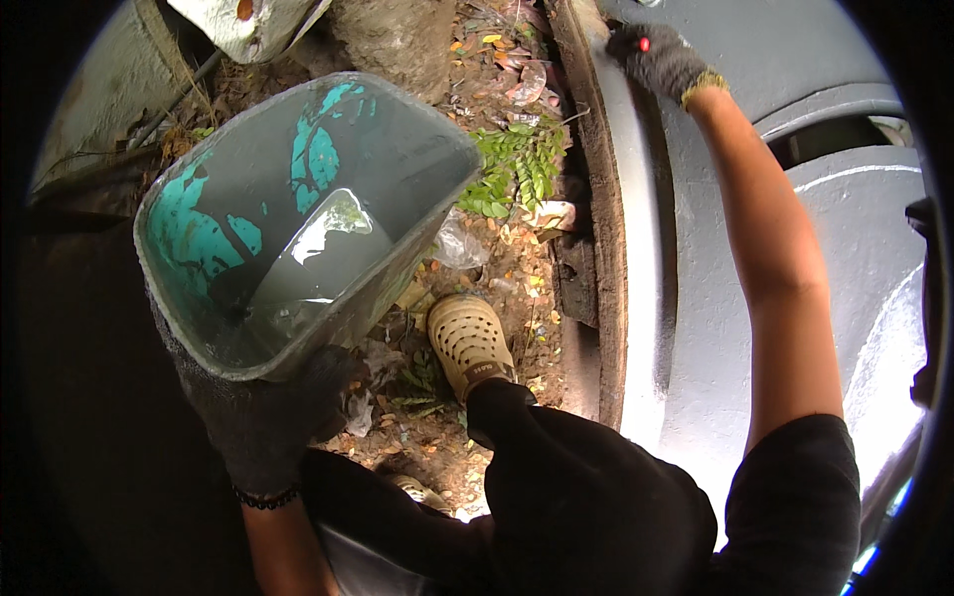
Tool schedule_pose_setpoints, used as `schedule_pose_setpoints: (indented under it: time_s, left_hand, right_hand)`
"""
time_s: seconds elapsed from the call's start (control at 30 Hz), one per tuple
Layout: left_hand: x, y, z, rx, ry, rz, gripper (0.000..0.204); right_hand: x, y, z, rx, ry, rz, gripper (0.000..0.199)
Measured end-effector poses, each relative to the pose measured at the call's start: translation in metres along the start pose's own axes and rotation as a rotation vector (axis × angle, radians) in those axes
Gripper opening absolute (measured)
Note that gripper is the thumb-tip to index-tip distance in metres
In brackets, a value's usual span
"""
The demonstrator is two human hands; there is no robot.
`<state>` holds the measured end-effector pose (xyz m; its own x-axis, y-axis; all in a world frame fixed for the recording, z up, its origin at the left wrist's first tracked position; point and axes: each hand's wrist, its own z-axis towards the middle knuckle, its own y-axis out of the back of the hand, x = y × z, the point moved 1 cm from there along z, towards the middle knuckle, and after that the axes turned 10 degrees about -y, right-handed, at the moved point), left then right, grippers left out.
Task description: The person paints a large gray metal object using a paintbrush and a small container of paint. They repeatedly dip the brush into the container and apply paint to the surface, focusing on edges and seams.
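Observation:
A deep, grey-coated container [397,230] with turquoise patches on its inner walls tilts at the left, with a pool of grey liquid [333,260] at its bottom. My left hand [268,412], in a dark glove, grips the container's near side; part of its fingers is hidden. Far off to the right, my right hand [661,62] is stretched over a large grey-painted body [696,238], close to its left edge. That hand wears a dark glove with a yellowish cuff, and its fingers are curled. A small red spot [644,45] shows at the glove; what the fingers hold is unclear.
A worn brown edge strip [594,209] runs along the painted body, which has a dark slot [833,141]. Leaves, a green sprig [512,169] and clear plastic [459,241] litter the ground. My foot wears a tan clog [467,338]. A rock [393,45] lies at the back.

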<state>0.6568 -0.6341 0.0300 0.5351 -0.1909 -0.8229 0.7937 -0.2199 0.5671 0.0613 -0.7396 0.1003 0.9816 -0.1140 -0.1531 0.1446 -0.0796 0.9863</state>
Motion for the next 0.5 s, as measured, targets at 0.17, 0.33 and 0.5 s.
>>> schedule_pose_setpoints:
  time_s: [0.17,0.33,0.5]
  left_hand:
    - [-0.007,-0.001,0.015,-0.073,-0.312,0.303,0.059]
    - [-0.016,-0.003,0.015,-0.139,-0.16,-0.119,0.067]
    - [-0.021,0.001,0.017,-0.001,-0.17,-0.021,0.069]
  right_hand:
    - [0.017,0.023,-0.034,0.375,0.065,-0.194,0.026]
    - [0.023,0.038,-0.051,0.852,-0.207,-0.003,0.024]
    - [-0.011,0.01,0.007,0.646,0.007,-0.265,0.019]
